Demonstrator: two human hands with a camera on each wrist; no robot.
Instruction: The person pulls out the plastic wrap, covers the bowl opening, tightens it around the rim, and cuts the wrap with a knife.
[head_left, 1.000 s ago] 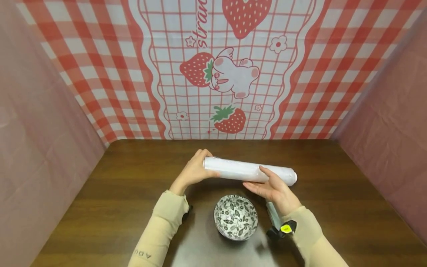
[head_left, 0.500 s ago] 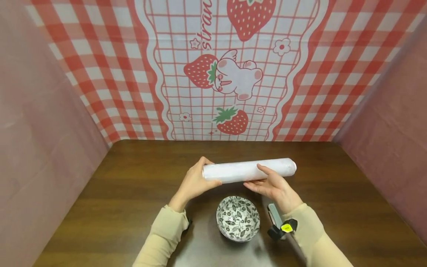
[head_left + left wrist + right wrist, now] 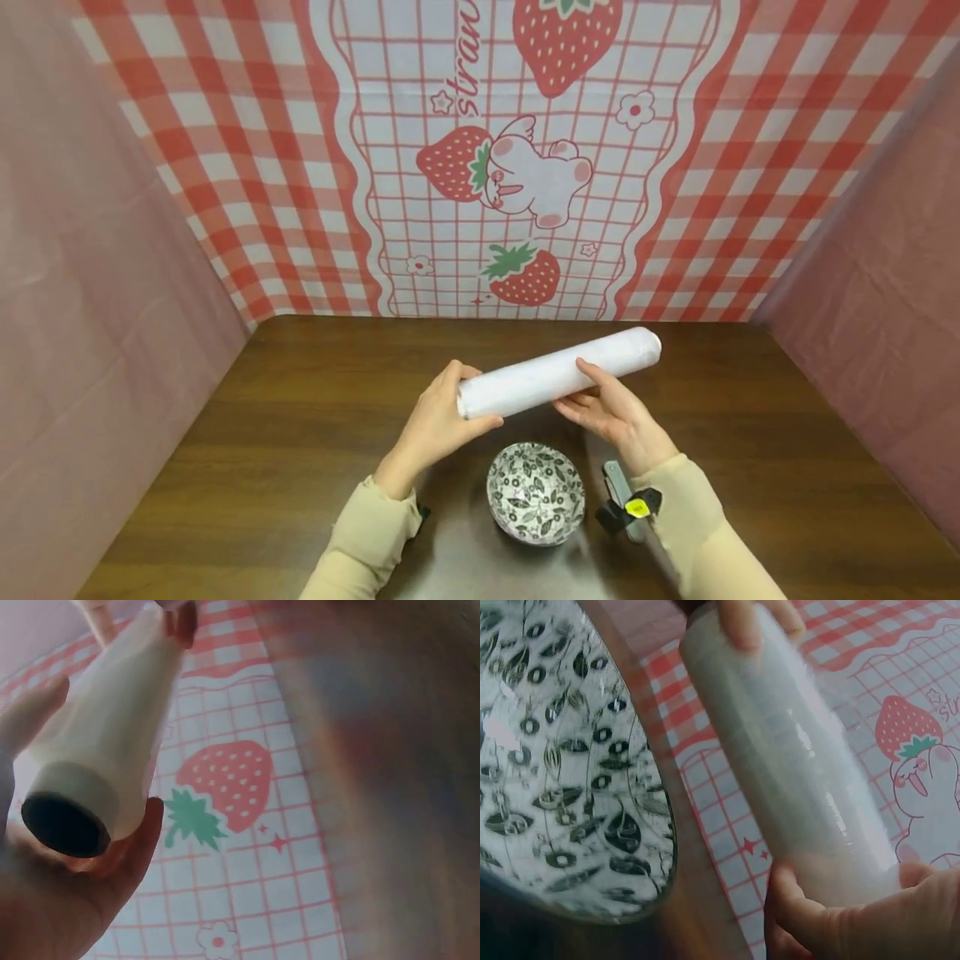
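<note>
Head view: a roll of plastic wrap [image 3: 536, 383] is held above the wooden table [image 3: 300, 450], at 12 o'clock from the leaf-patterned bowl [image 3: 536, 496]. The left hand [image 3: 438, 425] is curled about the roll's left end, thumb on the near side, fingers going behind. The right hand [image 3: 618, 417] holds it right of the middle, thumb on the upper face, fingers beneath, only as far apart as the roll is thick. A second ago the far end pointed just past 3 o'clock; now it has swung up to about half past two, while the bowl lies much as it did. I judge the roll is being turned in both hands, with no sheet visibly drawn off. A grey tool [image 3: 617, 482], perhaps a utility knife, lies at 3 o'clock from the bowl, partly hidden by the right wrist's black device [image 3: 628, 511].

Left wrist view: the roll's dark hollow end [image 3: 66, 825] faces out at 8 o'clock, left fingers and thumb on either side.

Right wrist view: the roll runs from 12 to 5 o'clock, gripped low by the right hand; the bowl fills 9 o'clock, apart from it.
</note>
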